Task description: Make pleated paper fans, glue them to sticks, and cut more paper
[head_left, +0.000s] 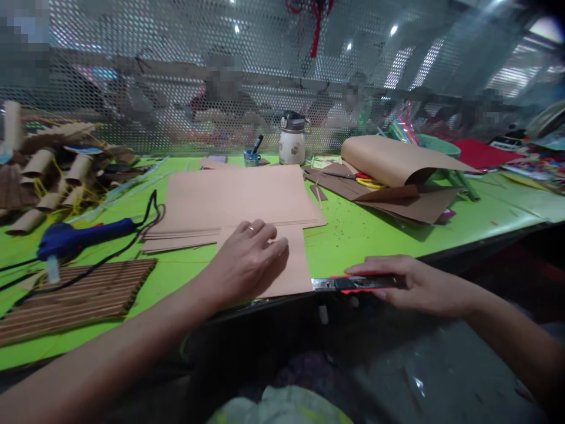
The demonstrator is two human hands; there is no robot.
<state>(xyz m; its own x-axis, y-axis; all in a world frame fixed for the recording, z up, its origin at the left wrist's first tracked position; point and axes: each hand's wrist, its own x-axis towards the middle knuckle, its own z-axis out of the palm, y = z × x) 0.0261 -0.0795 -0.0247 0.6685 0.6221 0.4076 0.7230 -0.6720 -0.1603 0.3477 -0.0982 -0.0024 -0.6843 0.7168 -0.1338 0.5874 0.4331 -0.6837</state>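
A small brown cardboard sheet (293,265) lies at the near edge of the green table. My left hand (251,256) rests on it with bent fingers, pressing it down; a ring shows on one finger, and some fingertips are hidden. Closed around a utility knife (348,283) with red trim is my right hand (404,282), just off the table edge. The knife's metal tip is at the sheet's near right corner; whether it touches I cannot tell. Behind the left hand, a stack of larger brown sheets (238,194) partly adjoins the small one.
A blue glue gun (79,238) with black cables and corrugated cardboard (88,294) lie left. Cardboard tubes (39,162) pile behind them. A white bottle (292,141) stands at the back. Yellow-and-red-handled scissors (368,181) sit beside curled brown paper (392,158). A perforated metal screen (176,82) borders the table.
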